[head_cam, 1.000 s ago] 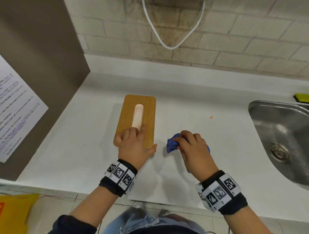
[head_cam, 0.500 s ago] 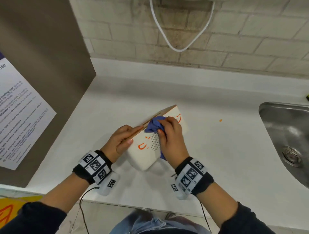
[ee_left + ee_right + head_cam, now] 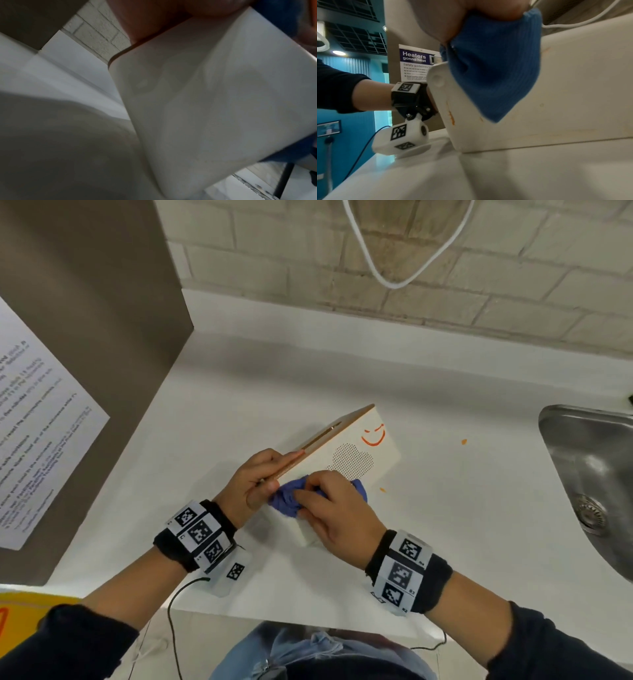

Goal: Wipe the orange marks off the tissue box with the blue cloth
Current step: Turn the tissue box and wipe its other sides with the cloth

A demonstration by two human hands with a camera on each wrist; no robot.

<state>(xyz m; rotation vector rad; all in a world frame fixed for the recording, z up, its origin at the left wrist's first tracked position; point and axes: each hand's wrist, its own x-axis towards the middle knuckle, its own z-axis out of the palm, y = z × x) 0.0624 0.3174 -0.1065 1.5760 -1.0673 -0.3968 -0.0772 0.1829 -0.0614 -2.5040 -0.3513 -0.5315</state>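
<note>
The tissue box [image 3: 349, 460] is tipped up on the white counter, its white side with a dotted cloud facing me and its wooden lid [image 3: 325, 436] turned left. An orange smile mark [image 3: 373, 436] shows at the far end of that side. My left hand [image 3: 274, 474] grips the near end of the box across the lid edge. My right hand [image 3: 310, 487] holds the bunched blue cloth [image 3: 291, 503] and presses it on the near end of the white side. In the right wrist view the blue cloth [image 3: 496, 74] hangs over the box corner, with an orange smear [image 3: 451, 117] below it.
A steel sink [image 3: 589, 484] sits at the right. Small orange specks [image 3: 464, 442] lie on the counter beside the box. A brown panel with a white poster [image 3: 34, 440] stands at the left. A white cable [image 3: 394, 278] hangs on the brick wall behind.
A second ago the box lay flat, lid up; my left hand tipped it. In the last half second my right hand slid the cloth down to the near end, uncovering the smile mark.
</note>
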